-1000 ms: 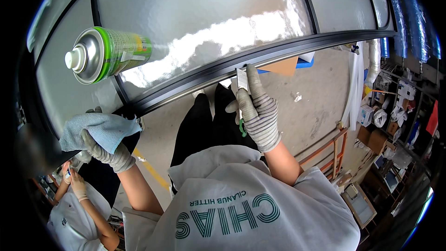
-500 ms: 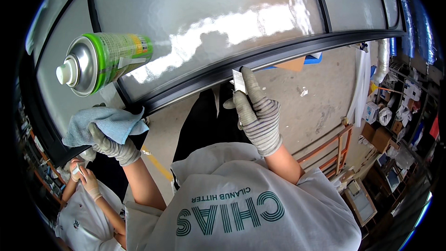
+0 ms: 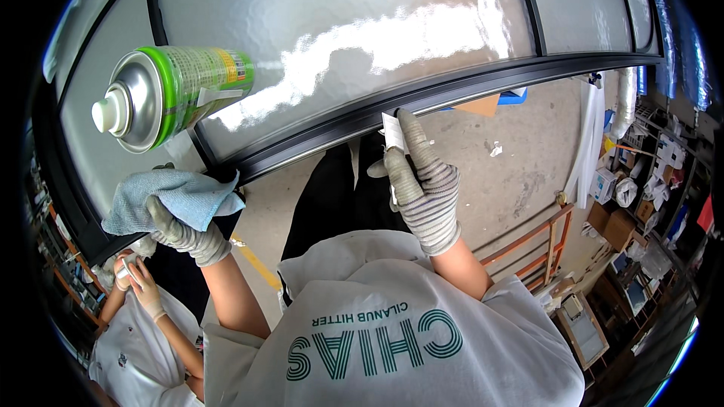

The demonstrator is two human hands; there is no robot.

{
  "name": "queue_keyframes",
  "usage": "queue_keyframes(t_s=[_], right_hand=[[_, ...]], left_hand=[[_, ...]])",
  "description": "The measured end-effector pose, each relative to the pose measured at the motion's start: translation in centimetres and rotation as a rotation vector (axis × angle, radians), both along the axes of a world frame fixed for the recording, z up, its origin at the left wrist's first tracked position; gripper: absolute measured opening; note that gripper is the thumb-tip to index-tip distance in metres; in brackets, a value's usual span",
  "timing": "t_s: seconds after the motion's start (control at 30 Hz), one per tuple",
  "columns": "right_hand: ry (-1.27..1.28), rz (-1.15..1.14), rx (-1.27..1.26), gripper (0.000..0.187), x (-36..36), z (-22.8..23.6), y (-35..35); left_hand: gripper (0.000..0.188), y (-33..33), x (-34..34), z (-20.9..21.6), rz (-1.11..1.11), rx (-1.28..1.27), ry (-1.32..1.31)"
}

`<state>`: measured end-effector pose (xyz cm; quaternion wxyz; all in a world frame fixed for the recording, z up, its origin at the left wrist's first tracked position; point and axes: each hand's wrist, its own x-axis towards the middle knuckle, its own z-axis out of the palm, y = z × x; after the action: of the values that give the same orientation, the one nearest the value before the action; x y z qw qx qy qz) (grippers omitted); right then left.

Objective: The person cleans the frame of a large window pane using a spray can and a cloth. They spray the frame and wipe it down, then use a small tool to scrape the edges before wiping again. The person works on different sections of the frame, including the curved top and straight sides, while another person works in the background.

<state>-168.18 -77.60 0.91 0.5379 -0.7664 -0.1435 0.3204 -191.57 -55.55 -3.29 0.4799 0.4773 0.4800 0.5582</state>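
Note:
My left hand, in a grey striped glove, is closed around a folded light-blue cloth at the corner of the black-framed glass panel. A green spray can with a white nozzle stands on the panel, just beyond that cloth. Pinched between the gloved fingers of my right hand is a small flat white piece, which may be a label or card. This hand sits against the near black frame edge, its index fingertip close to the frame.
A co-worker at the lower left holds a small white thing in both hands. Cluttered shelves run along the right side. An orange-brown metal rack stands on the concrete floor, near a hanging white sheet.
The white piece in my right hand is tilted slightly differently. Both hands keep their grip, and the whole view has shifted a little.

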Motion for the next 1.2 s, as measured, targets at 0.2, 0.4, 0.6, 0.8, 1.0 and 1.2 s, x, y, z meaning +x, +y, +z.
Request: queue_keyframes(t_s=[0.2,0.4,0.6,0.8,1.0,1.2], right_hand=[[0.126,0.021,0.059,0.044,-0.1,0.0,0.1],[0.350,-0.030,0.031,0.045,0.5,0.9,-0.1],[0.361,-0.111,0.051,0.042,0.6,1.1,-0.1],[0.316,-0.039,0.049,0.042,0.7,1.2,0.2],[0.286,-0.014,0.040,0.042,0.7,1.3,0.3],[0.276,-0.004,0.063,0.043,0.6,1.2,0.3]], left_hand=[[0.042,-0.1,0.3,0.0,0.034,0.056,0.068],[0.039,0.2,-0.2,-0.3,-0.003,0.011,0.016],[0.038,-0.1,-0.6,-0.8,-0.020,0.117,0.220],[0.039,-0.2,0.4,-0.1,-0.028,0.045,0.138],[0.040,-0.1,0.5,0.2,-0.019,0.016,0.157],[0.039,0.0,-0.1,0.0,-0.038,-0.044,0.066]])
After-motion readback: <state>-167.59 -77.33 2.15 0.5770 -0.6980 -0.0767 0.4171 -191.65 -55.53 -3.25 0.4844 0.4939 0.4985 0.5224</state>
